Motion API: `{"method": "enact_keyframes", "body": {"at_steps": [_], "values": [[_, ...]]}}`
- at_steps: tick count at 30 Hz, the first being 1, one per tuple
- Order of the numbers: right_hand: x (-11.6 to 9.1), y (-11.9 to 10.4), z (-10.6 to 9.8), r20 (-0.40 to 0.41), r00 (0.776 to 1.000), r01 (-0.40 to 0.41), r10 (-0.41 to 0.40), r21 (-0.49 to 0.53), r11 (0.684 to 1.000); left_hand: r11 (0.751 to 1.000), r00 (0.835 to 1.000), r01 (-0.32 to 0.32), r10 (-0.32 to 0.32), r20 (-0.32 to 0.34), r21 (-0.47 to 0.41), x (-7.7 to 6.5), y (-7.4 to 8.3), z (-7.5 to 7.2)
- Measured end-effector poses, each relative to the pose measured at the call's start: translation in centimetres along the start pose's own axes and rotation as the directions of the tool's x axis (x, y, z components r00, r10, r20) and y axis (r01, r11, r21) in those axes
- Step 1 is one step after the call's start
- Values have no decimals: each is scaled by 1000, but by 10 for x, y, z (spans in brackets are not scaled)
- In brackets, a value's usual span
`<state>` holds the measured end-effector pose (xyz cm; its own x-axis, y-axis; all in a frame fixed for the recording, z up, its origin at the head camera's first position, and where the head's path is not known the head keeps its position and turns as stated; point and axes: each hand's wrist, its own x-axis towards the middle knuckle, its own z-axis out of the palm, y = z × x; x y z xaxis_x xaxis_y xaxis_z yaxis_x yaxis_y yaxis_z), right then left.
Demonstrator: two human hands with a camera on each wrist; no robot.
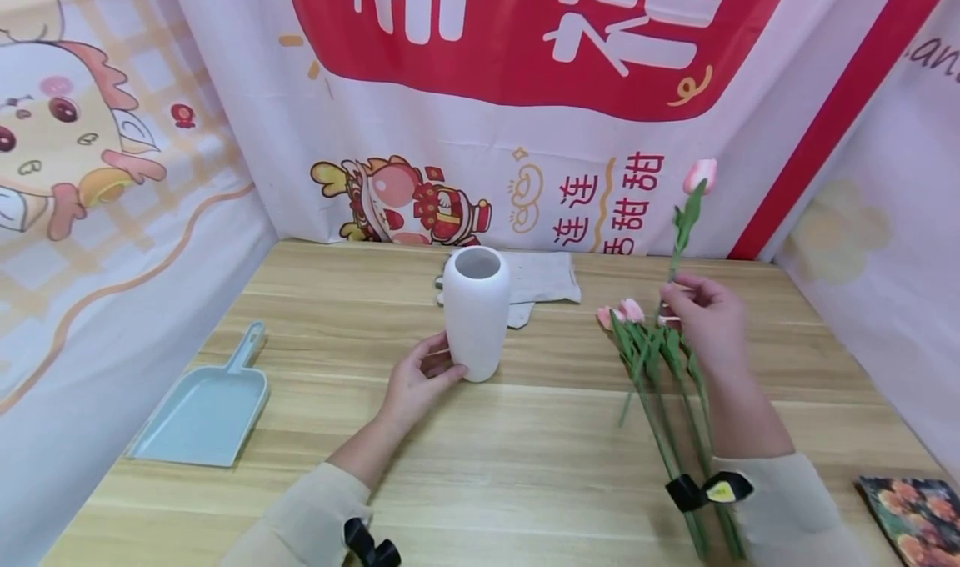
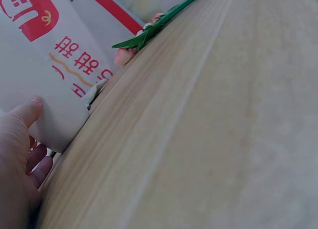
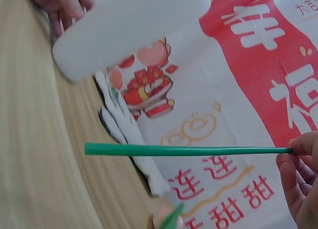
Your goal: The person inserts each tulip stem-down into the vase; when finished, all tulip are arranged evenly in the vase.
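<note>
A tall white vase (image 1: 476, 325) stands upright on the wooden table. My left hand (image 1: 416, 383) holds it low down, the thumb on its near side and the other fingers bent behind its base. Off to the right, my right hand (image 1: 708, 321) pinches the stem of a pink artificial tulip (image 1: 701, 177), whose bloom points up. In the right wrist view the tulip's bare green stem (image 3: 189, 150) extends from the fingertips toward the vase side. More pink tulips (image 1: 651, 358) lie bunched on the table under the right hand, and the right forearm covers part of their stems.
A light blue dustpan (image 1: 206, 413) lies at the left of the table. Behind the vase is a flat pair of whitish gloves (image 1: 543, 277). A flower-printed item (image 1: 918, 513) sits at the right front edge. Printed cloth (image 1: 420, 125) hangs around the table's back and sides.
</note>
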<state>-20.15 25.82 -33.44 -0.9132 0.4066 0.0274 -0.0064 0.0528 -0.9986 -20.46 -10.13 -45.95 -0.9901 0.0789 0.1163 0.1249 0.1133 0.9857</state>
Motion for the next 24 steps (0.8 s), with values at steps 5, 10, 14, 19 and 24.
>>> {"method": "enact_keyframes", "body": {"at_steps": [5,10,14,19,24], "values": [[-2,-12,27,18,998,-53,53,34,998,1000,1000,-9,9,-9,5,0,1,1],[-5,-23,52,46,997,-69,61,181,981,1000,1000,-4,4,-9,-2,0,0,1],[-9,-32,69,64,996,-82,64,324,942,1000,1000,-2,2,-3,-5,1,-3,0],[-14,-40,85,75,994,-110,85,463,879,1000,1000,-6,6,-1,-7,2,-6,-1],[-16,-45,93,73,990,-140,120,545,827,1000,1000,-17,17,-5,-9,1,-3,0]]}}
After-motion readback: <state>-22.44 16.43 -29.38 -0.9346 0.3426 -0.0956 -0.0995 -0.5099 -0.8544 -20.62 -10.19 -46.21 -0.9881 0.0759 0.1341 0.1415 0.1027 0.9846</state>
